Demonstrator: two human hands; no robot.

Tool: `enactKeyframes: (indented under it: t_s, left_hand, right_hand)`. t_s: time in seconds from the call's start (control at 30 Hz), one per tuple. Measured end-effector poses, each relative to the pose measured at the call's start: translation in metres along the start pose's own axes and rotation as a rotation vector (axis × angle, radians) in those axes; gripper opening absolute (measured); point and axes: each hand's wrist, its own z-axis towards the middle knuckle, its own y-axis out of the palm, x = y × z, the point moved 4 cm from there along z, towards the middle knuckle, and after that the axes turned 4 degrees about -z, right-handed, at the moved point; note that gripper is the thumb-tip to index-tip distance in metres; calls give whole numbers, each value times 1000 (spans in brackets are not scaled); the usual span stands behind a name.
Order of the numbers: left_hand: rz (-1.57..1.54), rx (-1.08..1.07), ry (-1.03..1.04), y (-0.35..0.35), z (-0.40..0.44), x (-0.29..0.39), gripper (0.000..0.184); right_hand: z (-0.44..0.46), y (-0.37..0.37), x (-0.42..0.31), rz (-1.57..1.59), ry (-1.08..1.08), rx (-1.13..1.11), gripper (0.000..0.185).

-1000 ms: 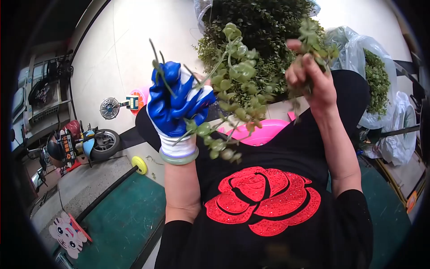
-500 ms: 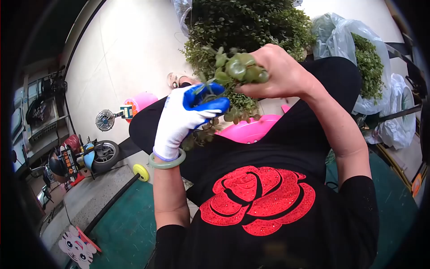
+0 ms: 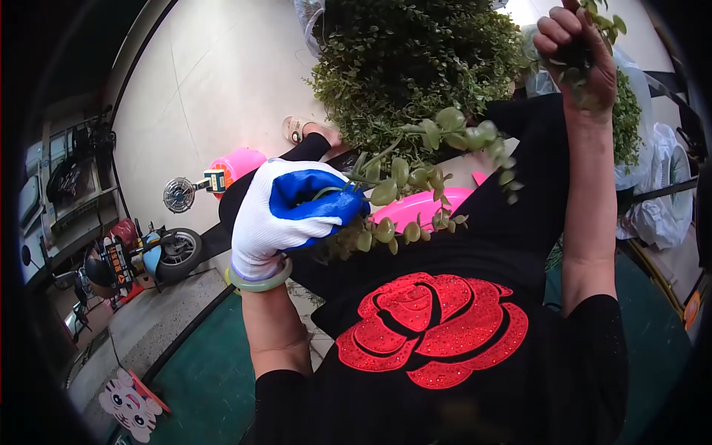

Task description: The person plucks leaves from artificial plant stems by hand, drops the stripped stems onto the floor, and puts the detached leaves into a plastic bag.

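My left hand (image 3: 297, 204), in a white glove with blue coating, is closed around the stems of several leafy green sprigs (image 3: 400, 174). Their round-leaved ends trail to the right over my lap. Raised at the upper right, my bare right hand (image 3: 582, 59) has its fingers curled round another leafy sprig (image 3: 610, 24), with leaves showing above and below the fist. Beyond my knees is a large heap of small-leaved greenery (image 3: 415, 67), apart from both hands. The stem ends inside the glove are hidden.
A pink plastic object (image 3: 423, 208) lies between my legs. Clear plastic bags (image 3: 634, 167) with more greenery stand at right. To the left are a small fan (image 3: 179, 194), a pink container (image 3: 241, 162) and a parked scooter (image 3: 174, 256). A sandalled foot (image 3: 300, 130) rests on the floor.
My right hand has moved away from the left, up and to the right, with a sprig in it. The gloved hand has shifted slightly left and down, its sprigs now spread out rightward.
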Motion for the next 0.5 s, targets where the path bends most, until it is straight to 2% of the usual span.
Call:
enactKeyframes:
  t_s: [0.07,0.1,0.17,0.2,0.27,0.33,0.4,0.43,0.5]
  left_hand:
    - [39,-29,36,1,4,0,43]
    - [120,-41,51,3,5,3,37]
    - [211,-2,22,12,6,11,34]
    - [257,20,10,17,6,12,32]
    - [473,84,128,22,6,16,29]
    - [698,148,228,27,8,22,27]
    - [926,221,274,32,10,25,25]
    - [1035,240,342,35,10,22,27]
    - [1164,158,298,39,8,19,27]
  right_hand:
    - [2,7,1,-77,13,-262,40]
    - [-1,12,2,-342,-47,-272,47]
    - [-12,37,5,-678,-11,-313,50]
    - [-20,51,15,-753,-17,-191,45]
    - [-19,56,60,-661,155,-465,49]
    - [-46,49,109,-551,556,-436,71]
    - [-63,67,127,-435,681,-492,69]
    - [-69,77,127,-460,783,-475,55]
    - [-60,83,123,-723,729,-653,44]
